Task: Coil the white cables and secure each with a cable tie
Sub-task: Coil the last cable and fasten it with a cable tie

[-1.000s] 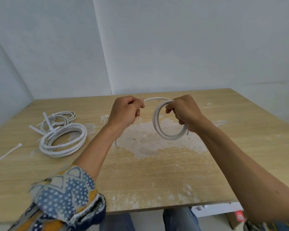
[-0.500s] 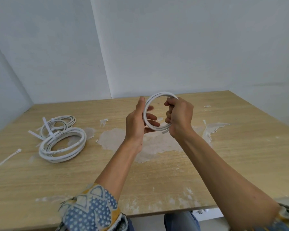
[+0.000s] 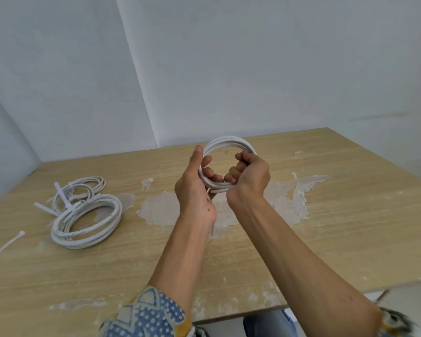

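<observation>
A white cable coil (image 3: pixel 225 142) is held upright above the table's middle, wound into a few loops. My left hand (image 3: pixel 195 186) grips its left side, thumb up along the outside and fingers through the ring. My right hand (image 3: pixel 252 177) grips the right and lower part with fingers curled round the strands. A short cable end sticks out under the coil between the hands. On the table at left lie two tied coils: a thick one (image 3: pixel 85 223) and a thinner one (image 3: pixel 83 188) behind it, each with a cable tie's tail sticking out. A loose cable tie (image 3: pixel 5 245) lies at the far left edge.
The wooden table (image 3: pixel 326 227) has a worn, peeled patch (image 3: pixel 161 210) under my hands and flakes of veneer. White walls meet in a corner behind it. The table's near edge runs just above my knees (image 3: pixel 265 324).
The cable's free end has been wound in and the coil raised upright. My left hand moved from pulling the cable's end to holding the ring's left side.
</observation>
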